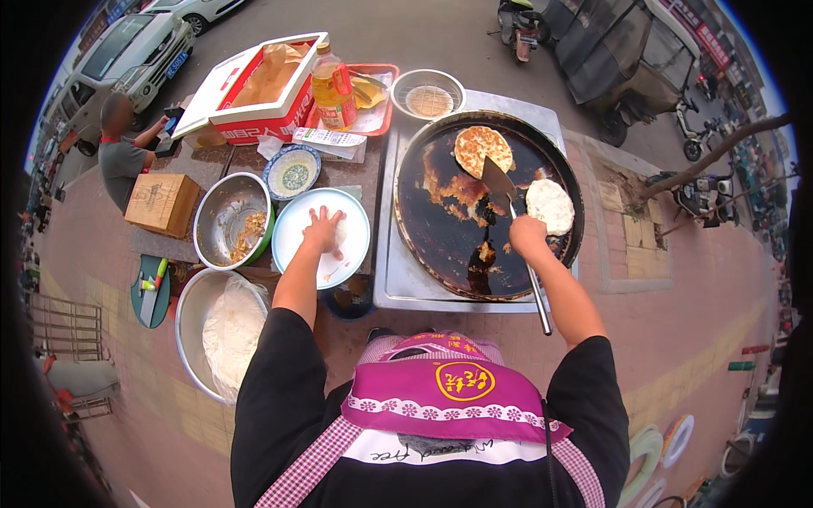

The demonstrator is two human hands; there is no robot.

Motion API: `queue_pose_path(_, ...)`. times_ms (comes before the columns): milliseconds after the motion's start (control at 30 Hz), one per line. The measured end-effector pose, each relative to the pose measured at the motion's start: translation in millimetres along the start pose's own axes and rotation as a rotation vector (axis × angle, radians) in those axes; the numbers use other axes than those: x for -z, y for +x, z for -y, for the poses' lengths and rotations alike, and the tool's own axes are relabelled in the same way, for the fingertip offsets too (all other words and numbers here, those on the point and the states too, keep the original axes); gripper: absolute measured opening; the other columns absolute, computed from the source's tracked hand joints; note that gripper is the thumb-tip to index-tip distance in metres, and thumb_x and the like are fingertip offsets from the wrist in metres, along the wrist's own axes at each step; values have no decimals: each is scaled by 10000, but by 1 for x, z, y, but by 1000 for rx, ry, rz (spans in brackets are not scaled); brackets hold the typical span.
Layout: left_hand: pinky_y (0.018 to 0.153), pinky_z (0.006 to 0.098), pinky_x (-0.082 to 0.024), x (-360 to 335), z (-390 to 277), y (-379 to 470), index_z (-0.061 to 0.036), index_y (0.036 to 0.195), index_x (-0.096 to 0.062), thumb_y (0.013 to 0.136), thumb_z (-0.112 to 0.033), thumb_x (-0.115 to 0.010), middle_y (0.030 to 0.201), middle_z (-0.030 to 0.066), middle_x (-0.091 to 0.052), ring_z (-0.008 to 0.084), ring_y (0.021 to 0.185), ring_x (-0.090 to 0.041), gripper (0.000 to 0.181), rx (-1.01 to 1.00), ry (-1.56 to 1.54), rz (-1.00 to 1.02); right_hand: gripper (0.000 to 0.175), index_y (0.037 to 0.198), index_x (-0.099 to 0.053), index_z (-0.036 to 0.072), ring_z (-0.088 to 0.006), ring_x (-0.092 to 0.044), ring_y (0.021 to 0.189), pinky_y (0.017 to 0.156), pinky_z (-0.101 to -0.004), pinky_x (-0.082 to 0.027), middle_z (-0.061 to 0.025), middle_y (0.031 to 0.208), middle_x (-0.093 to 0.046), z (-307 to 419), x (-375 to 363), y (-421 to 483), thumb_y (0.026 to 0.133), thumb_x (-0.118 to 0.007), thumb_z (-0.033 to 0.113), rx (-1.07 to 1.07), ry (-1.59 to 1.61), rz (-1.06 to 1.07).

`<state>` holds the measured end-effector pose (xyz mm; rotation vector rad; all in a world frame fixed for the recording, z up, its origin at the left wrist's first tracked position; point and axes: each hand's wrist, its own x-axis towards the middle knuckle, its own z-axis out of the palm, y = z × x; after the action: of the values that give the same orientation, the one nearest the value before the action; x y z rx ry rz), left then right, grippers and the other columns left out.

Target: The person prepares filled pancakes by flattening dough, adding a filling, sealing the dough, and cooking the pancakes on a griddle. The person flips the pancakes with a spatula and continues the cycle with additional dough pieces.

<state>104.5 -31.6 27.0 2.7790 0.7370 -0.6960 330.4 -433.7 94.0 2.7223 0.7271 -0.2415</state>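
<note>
My right hand (528, 236) grips the metal handle of a spatula (499, 181). The blade's tip touches the lower edge of a browned flatbread (483, 151) in a large round, oily griddle pan (438, 254). A paler flatbread (550, 207) lies near the pan's right rim, just beyond my right hand. My left hand (324, 232) rests with fingers spread on a white plate (295, 254); something pale, perhaps dough, shows beside the fingers, and the palm hides the rest.
Left of the plate stand a steel bowl of filling (216, 222), a basin of plastic-covered dough (190, 330), a patterned bowl (273, 171) and a wooden box (159, 204). Behind are an oil bottle (333, 92), a foam box (254, 114) and a wire-racked pan (429, 95). A person (120, 159) sits at the left.
</note>
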Motion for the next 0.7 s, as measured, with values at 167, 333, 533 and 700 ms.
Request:
queue_pose_path(167, 939, 660, -450, 3, -1, -3, -368, 1413, -347, 444, -236, -955, 1538, 117, -203, 480, 1431, -137, 1151, 0, -48, 5, 232, 844, -766, 91, -263, -720, 755, 610, -400, -553, -88, 808, -731, 13, -19, 24, 866, -556, 187, -34, 7, -147)
queue_pose_path(333, 980, 584, -458, 6, -2, -4, -321, 1420, -350, 405, -248, -961, 1496, 149, -248, 499, 1406, -184, 1187, -11, -21, -4, 418, 859, -704, 24, -218, -666, 594, 488, -349, -484, -137, 709, -672, -7, -23, 5, 946, -538, 397, -29, 427, 25)
queue_pose_path(533, 955, 619, -461, 1, 1, 1, -312, 1421, -346, 405, -245, -960, 1523, 165, -212, 501, 1414, -162, 1189, -30, -1, -12, 389, 678, -489, 125, -100, -353, 425, 406, -276, -290, 31, 561, -422, -69, -17, -94, 976, -532, 372, -268, 1603, 614)
queue_pose_path(700, 941, 604, -480, 2, 2, 3, -313, 1425, -348, 396, -254, -963, 1529, 164, -206, 512, 1409, -176, 1200, -46, -3, -5, 358, 693, -472, 155, -89, -347, 433, 418, -258, -267, 50, 563, -394, -113, -24, -145, 985, -517, 357, -439, 1866, 826)
